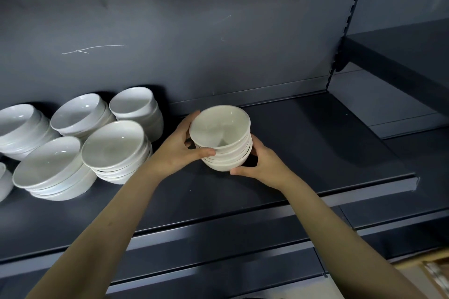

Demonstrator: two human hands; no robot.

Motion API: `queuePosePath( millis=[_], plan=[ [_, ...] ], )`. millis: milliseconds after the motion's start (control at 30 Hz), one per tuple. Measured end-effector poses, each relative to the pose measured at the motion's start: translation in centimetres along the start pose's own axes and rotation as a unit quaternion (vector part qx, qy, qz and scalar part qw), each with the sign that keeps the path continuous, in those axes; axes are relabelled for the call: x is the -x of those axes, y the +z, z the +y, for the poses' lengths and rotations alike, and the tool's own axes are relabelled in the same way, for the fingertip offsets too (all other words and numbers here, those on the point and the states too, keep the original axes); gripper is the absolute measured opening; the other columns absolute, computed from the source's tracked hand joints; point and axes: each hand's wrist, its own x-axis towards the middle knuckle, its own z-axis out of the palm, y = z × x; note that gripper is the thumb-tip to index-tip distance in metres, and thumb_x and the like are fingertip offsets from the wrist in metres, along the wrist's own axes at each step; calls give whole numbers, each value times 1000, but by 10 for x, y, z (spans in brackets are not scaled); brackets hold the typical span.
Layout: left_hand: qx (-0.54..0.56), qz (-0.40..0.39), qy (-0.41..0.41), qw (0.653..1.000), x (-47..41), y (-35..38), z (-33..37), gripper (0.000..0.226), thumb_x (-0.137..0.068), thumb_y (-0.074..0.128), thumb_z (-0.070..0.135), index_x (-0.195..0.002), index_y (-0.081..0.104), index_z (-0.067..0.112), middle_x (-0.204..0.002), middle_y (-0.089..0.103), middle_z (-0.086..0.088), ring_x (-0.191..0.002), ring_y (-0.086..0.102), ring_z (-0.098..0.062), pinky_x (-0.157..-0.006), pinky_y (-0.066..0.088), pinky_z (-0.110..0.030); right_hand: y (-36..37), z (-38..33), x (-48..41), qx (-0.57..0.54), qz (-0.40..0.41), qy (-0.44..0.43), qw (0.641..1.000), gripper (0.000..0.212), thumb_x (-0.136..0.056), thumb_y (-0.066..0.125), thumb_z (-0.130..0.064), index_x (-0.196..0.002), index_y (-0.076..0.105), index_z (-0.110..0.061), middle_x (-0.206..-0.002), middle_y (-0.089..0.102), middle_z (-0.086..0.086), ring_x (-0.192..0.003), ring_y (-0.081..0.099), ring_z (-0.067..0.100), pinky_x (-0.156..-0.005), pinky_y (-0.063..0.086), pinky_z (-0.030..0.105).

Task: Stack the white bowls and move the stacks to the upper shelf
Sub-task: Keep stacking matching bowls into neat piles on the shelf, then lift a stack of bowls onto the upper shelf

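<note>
The stack of white bowls (222,139) is clasped between the left hand (179,147) and right hand (263,165) (judged stiff, weighty, slick, breakable) and is best supported low down.

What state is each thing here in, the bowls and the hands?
Held stack, upright, nested, gripped from both sides; whether it rests on the shelf is unclear.
Left hand, gripping the stack's left side.
Right hand, gripping its lower right side.
Other stacks, nested, standing on the shelf, untouched.
</note>
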Motion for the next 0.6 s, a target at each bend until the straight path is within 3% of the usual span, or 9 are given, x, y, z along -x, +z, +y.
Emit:
queuePosePath(
  millis=[133,267,400,500,600],
  plan=[
    [-19,-19,-7,1000,-3,-6,4,110,-55,82,44,-149,28,27,-135,51,18,-126,49,2,-108,42,-31,1,0,1,-6,13,-6,1000,90,-72,86,-29,-142,32,-44,-128,52,-33,-117,44,-22,-94,34,2],
    [-6,-21,-21,1000,-5,-6,9,119,-51,83,44,-152,23,22,-135,50,18,-126,51,-1,-101,46,-22,2,0,2,-4,17,-8,1000,86,-73,86,-27,-136,31,-50,-126,51,-34,-115,44,-23,-92,34,-1],
    [28,-49,-42,998,0,-3,7,134,-52,86,52,-155,3,28,-148,36,21,-136,37,2,-106,38,-19,2,0,2,-12,10,-2,1000,88,-73,86,-29,-138,30,-48,-131,50,-31,-119,44,-18,-97,33,6],
    [139,-38,-79,986,6,1,3,136,-52,79,72,-151,-9,43,-149,33,26,-138,37,-3,-111,36,-38,1,-1,2,-15,-4,7,1000,94,-72,86,-29,-144,26,-43,-136,46,-25,-124,42,-11,-101,31,13],
    [213,-22,-155,965,1,1,6,113,-57,67,80,-151,12,48,-152,38,16,-133,47,-17,-107,40,-56,-3,-7,-2,-1,-28,10,1000,104,-69,88,-29,-149,21,-33,-137,43,-21,-126,39,-4,-100,32,15]
  ],
)
